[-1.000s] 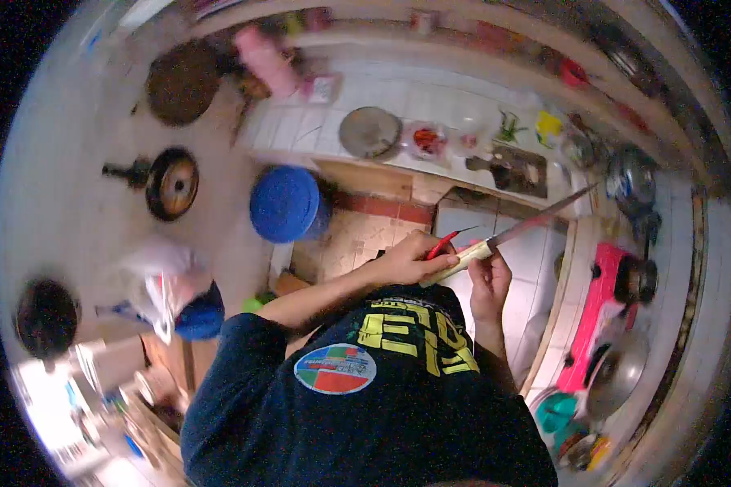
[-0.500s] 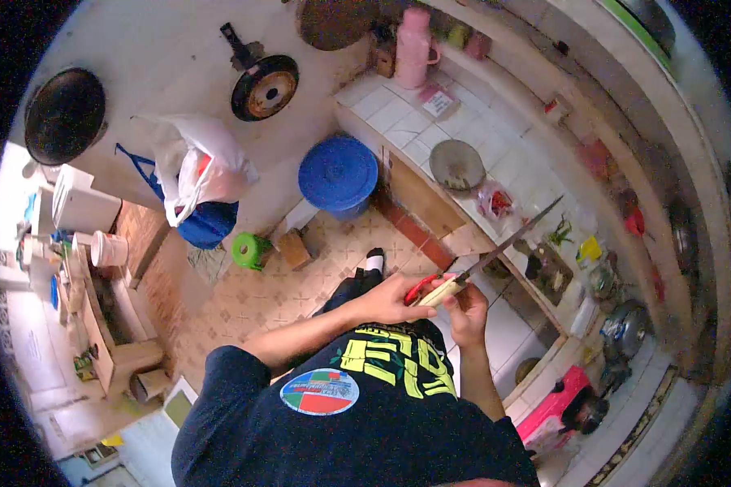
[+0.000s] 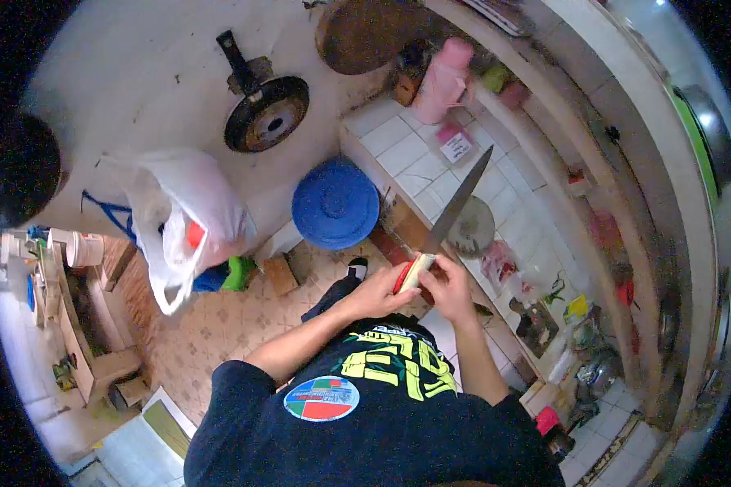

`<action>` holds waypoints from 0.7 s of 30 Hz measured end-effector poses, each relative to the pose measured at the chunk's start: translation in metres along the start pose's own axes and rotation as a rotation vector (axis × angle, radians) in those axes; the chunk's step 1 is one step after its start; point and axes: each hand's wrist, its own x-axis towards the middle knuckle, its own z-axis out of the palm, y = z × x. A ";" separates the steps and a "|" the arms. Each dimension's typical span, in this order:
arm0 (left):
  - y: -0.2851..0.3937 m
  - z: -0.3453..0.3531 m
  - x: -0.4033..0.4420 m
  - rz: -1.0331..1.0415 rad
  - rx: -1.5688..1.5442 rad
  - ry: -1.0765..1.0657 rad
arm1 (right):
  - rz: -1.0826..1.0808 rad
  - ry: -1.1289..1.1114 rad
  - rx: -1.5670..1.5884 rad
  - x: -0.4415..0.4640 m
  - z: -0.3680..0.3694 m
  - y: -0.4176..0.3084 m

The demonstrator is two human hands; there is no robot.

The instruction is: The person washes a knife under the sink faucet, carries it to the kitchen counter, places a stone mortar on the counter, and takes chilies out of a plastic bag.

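Note:
In front of my chest I hold a large knife (image 3: 460, 203), its long dark blade pointing up and away over the counter. The pale cream knife handle (image 3: 417, 269) lies between my two hands. My left hand (image 3: 379, 294) is closed around the handle from the left, thumb along it. A narrow red thing (image 3: 401, 277) shows beside the handle at the left fingers; its kind I cannot make out. My right hand (image 3: 451, 294) is closed at the handle's blade end, its fingertips touching it. The hands partly hide the handle.
The tiled counter (image 3: 386, 138) carries a pink thermos (image 3: 445, 85), a round grey board (image 3: 469, 227) and a plastic bag with red contents (image 3: 498, 261). A blue lidded bucket (image 3: 335, 203) stands on the floor. A white plastic bag (image 3: 183, 203) hangs left, near a wall-hung pan (image 3: 266, 114).
The knife has swung from pointing right to a steeper upward angle. Both hands have moved slightly up and left with it, and the head view has shifted.

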 end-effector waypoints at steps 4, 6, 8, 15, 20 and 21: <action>-0.036 -0.059 0.033 -0.107 0.073 -0.004 | 0.106 -0.050 -0.006 0.091 -0.007 -0.009; -0.051 -0.077 0.039 -0.120 0.028 0.059 | 0.154 0.016 0.064 0.129 -0.016 -0.004; -0.065 -0.095 0.042 -0.193 -0.053 0.159 | 0.313 0.108 0.233 0.180 -0.028 0.002; -0.057 -0.130 0.050 -0.456 0.001 0.237 | 0.273 0.457 -0.024 0.361 -0.091 0.032; -0.057 -0.121 0.058 -0.409 -0.065 0.477 | -0.502 0.808 -1.028 0.453 -0.140 0.028; -0.056 -0.120 0.060 -0.416 -0.064 0.474 | -0.495 0.806 -1.026 0.458 -0.140 0.024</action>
